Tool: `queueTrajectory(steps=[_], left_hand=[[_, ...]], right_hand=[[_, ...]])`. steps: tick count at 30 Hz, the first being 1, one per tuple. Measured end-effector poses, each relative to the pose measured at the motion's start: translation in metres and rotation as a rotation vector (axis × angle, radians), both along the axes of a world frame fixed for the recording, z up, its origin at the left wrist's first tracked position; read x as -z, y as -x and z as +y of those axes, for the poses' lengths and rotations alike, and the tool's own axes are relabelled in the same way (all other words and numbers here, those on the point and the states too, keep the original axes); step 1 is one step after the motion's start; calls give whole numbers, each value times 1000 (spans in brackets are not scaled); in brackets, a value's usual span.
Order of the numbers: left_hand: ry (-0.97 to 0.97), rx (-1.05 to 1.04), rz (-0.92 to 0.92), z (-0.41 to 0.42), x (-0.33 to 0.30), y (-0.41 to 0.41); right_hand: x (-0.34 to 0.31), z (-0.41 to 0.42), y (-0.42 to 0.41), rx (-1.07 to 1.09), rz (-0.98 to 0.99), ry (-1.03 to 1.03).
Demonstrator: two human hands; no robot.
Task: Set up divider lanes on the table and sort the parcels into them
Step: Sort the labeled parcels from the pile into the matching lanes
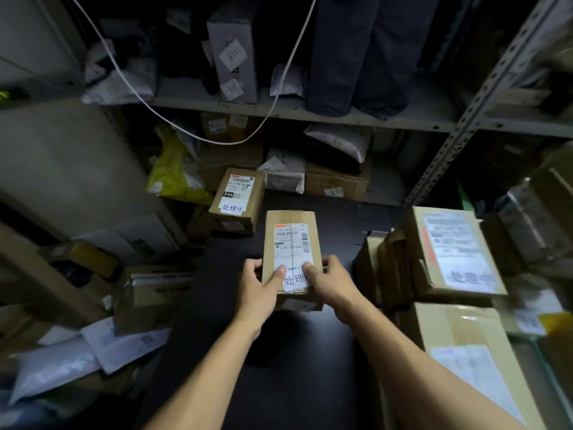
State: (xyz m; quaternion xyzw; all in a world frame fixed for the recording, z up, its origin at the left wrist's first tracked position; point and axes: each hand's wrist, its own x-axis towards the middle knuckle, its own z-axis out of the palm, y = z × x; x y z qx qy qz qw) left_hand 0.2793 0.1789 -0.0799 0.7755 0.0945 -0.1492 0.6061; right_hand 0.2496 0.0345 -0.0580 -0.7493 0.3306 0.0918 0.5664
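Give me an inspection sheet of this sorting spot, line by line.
Surface: dark table, bare near the person.
Job's things: taped parcel held by both hands; second labelled box behind it. No dividers seen.
Clutter: stacked cartons at right, mailer bags at left.
Grips: left hand and right hand clasp the parcel's sides, thumbs on top.
Cables: white cord sagging in front of the shelves.
Surroundings: metal shelving full of parcels.

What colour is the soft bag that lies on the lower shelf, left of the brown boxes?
The soft bag is yellow; the head view shows it best.
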Motion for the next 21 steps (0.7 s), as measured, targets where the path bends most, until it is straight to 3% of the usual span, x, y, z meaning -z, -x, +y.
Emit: queueTrajectory(steps=[11, 21], left_hand=[[139, -67, -78, 7, -110, 139], [192, -6, -179, -11, -147, 217]], right_hand=[[-108, -3, 130, -114, -122, 32], [-159, -22, 223, -66, -219, -18]])
